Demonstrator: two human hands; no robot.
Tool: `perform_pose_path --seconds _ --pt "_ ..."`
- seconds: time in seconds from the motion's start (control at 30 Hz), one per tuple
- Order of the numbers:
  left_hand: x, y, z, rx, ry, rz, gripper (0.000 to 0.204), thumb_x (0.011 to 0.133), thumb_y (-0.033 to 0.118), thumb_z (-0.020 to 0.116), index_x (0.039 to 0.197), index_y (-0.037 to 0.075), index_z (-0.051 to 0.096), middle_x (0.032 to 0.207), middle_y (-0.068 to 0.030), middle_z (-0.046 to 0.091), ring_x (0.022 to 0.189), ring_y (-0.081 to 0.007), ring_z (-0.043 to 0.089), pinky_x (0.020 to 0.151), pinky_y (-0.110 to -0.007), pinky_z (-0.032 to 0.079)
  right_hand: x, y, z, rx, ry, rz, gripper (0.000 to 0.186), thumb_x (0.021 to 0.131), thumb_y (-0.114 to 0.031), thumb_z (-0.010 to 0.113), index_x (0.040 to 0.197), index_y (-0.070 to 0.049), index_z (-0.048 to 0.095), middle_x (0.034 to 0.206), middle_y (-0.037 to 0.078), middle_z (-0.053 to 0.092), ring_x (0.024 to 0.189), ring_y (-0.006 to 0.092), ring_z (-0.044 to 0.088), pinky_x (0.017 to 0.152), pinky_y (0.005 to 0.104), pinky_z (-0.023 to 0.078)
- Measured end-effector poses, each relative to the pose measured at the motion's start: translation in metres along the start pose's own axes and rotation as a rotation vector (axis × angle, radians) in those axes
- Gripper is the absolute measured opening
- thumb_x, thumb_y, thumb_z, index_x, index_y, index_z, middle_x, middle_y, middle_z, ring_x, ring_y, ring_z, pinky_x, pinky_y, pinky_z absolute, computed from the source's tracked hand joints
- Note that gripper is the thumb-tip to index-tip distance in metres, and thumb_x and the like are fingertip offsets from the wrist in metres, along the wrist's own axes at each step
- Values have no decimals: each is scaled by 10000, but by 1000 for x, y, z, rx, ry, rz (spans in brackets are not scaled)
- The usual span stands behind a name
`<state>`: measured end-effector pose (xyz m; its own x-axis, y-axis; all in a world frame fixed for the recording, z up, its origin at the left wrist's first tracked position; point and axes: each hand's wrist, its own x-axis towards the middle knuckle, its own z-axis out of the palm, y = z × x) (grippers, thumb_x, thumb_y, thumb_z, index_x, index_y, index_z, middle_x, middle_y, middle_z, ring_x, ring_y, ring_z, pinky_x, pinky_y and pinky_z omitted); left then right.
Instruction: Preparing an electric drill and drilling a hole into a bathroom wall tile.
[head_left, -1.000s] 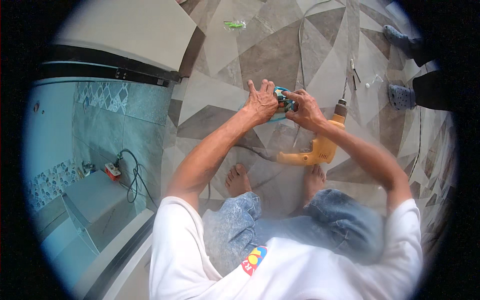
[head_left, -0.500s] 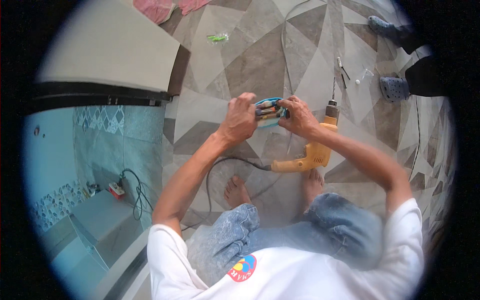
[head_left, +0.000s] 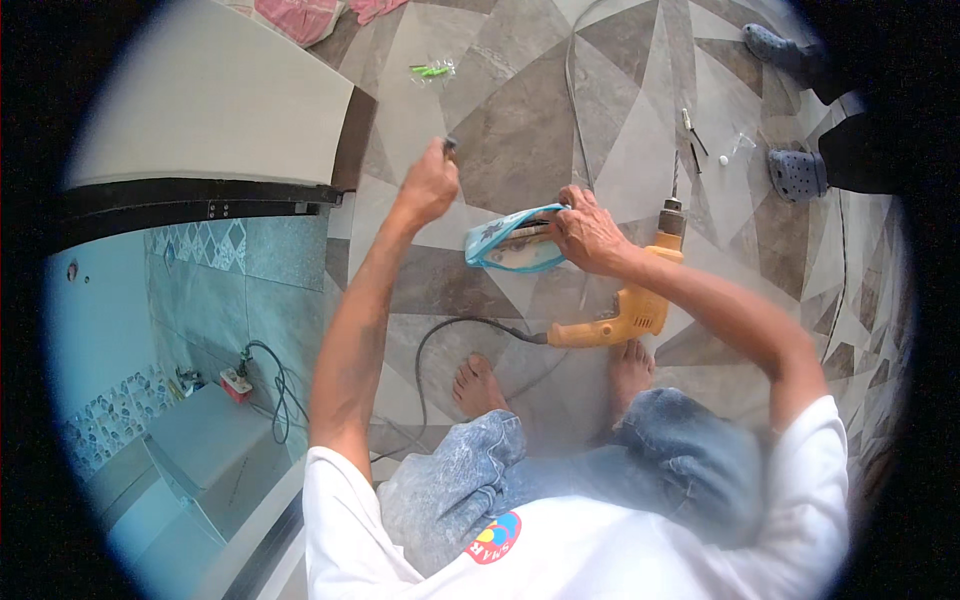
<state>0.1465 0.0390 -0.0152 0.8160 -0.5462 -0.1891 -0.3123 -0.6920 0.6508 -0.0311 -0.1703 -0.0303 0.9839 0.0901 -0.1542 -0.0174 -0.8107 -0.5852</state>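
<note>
My left hand (head_left: 429, 186) is closed around a small dark object (head_left: 450, 146); only its tip shows, so its kind cannot be told. Gripped in my right hand (head_left: 590, 232) is the right end of a light blue patterned pouch (head_left: 487, 240). The pouch gapes at the top, and several slim tools lie inside it, partly hidden. Just beyond my right wrist, a yellow power drill (head_left: 625, 315) rests on the floor with its long bit pointing away from me. My left hand is apart from the pouch, to its upper left.
Green wall plugs in a clear bag (head_left: 430, 71) lie ahead. A thin black-and-white tool (head_left: 694, 130) and a small white piece (head_left: 724, 160) are at the right, near another person's grey clog (head_left: 797, 175). The drill's black cord (head_left: 420, 365) curves past my feet. A doorway opens left.
My left hand has left the pouch and moved up and left with a small dark object in it. The pouch now hangs from my right hand alone, its patterned side showing.
</note>
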Motion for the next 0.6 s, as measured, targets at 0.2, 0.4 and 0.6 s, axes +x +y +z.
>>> perform_pose_path --seconds 0.2,0.4,0.6 --pt "-5 -37 50 147 -156 37 207 852 43 429 1044 -30 447 1003 -316 560 968 -498 537 813 -535 432 21 -8 -5 -192 -105 42 187 863 -134 545 946 -18 666 1144 164 461 1052 327 495 814 466 488" --pt "-11 -30 47 188 -267 19 276 853 39 485 1120 -26 515 1164 -277 529 1113 -435 493 950 -467 409 19 -11 0 -248 -218 80 178 851 -99 555 972 -15 655 1152 157 439 1050 312 499 779 460 513" --pt "-38 8 20 46 106 289 322 778 82 597 1091 4 579 1179 -185 540 1146 -374 488 945 -431 425 21 -7 5 -163 -128 38 178 802 -136 666 891 18 672 1157 152 456 1033 328 535 703 469 555"
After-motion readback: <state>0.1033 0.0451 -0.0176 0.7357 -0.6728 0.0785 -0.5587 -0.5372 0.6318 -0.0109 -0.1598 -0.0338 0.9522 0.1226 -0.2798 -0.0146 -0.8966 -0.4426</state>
